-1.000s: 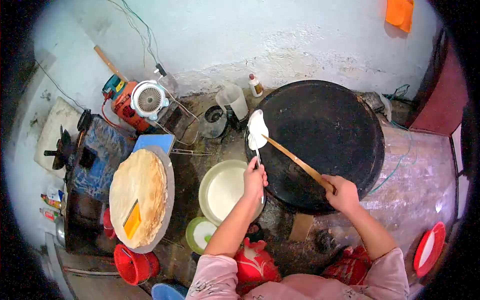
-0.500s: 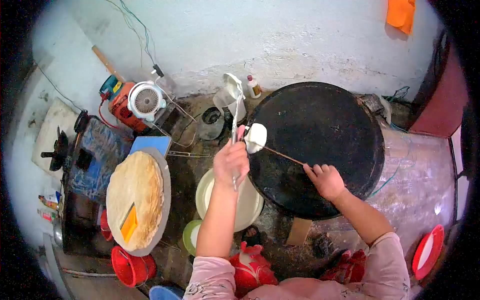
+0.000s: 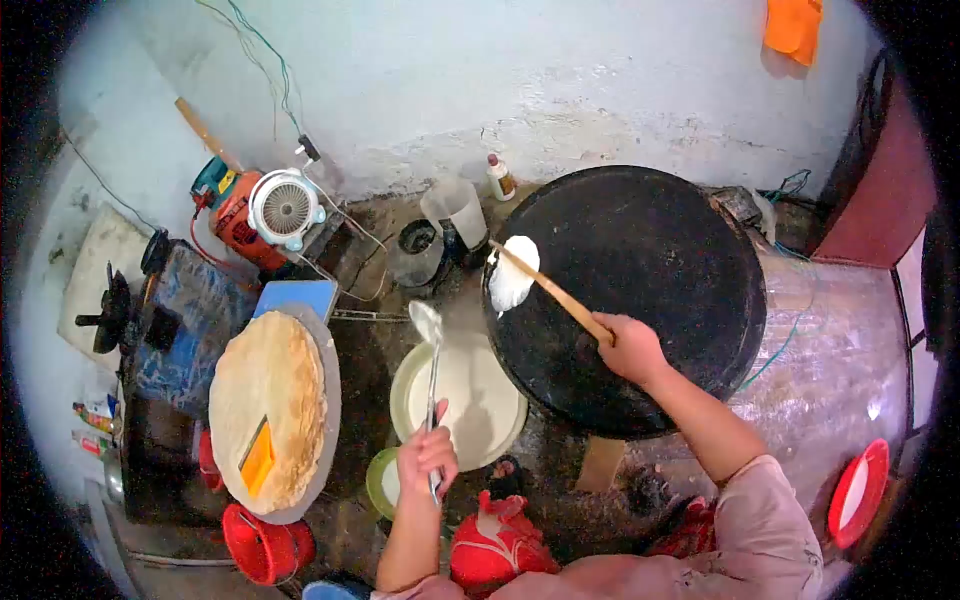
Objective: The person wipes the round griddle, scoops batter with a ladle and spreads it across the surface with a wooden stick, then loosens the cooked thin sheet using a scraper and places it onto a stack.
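Note:
My left hand is wrapped round the handle of a metal ladle, whose batter-coated bowl hangs over the rim of a wide basin of white batter. My right hand grips a flat wooden stick. The stick's tip reaches across a patch of white batter at the left edge of the large round black griddle. Left of the basin, a stack of thin flatbreads lies on a round board, with a yellow-orange scraper on top.
Behind the basin stand a clear jug and a small bottle. A blower and orange gas cylinder are at the back left. Red buckets and a green bowl stand low left; a red basin is far right.
The ladle has moved from the griddle's left edge down and left to the basin. The white batter now lies on the griddle's edge, and the stick has swung across it.

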